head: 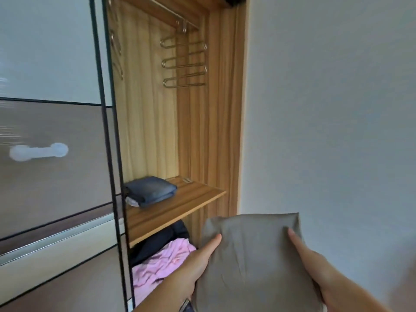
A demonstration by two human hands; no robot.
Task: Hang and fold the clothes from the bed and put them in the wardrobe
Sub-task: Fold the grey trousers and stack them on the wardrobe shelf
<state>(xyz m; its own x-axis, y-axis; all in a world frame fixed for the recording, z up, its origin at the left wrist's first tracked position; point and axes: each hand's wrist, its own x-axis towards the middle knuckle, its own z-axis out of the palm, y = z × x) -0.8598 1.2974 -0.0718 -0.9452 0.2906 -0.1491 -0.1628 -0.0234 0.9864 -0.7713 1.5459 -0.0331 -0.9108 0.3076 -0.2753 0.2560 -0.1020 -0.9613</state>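
Observation:
A folded grey-brown garment [252, 260] is held flat in front of me, below and right of the open wardrobe. My left hand [198, 262] grips its left edge with the thumb on top. My right hand [315, 264] grips its right edge the same way; the fingers of both hands are hidden under the cloth. Inside the wardrobe, a wooden shelf [180, 208] carries a folded dark blue garment [150, 191] at its left. Below the shelf lie a pink garment [157, 266] and a dark one [162, 237].
A gold multi-tier trouser hanger [184, 64] hangs from the rail at the wardrobe's top. The sliding door [51, 136] with a white handle [38, 152] covers the left side. A plain wall [326, 109] stands to the right of the wooden frame.

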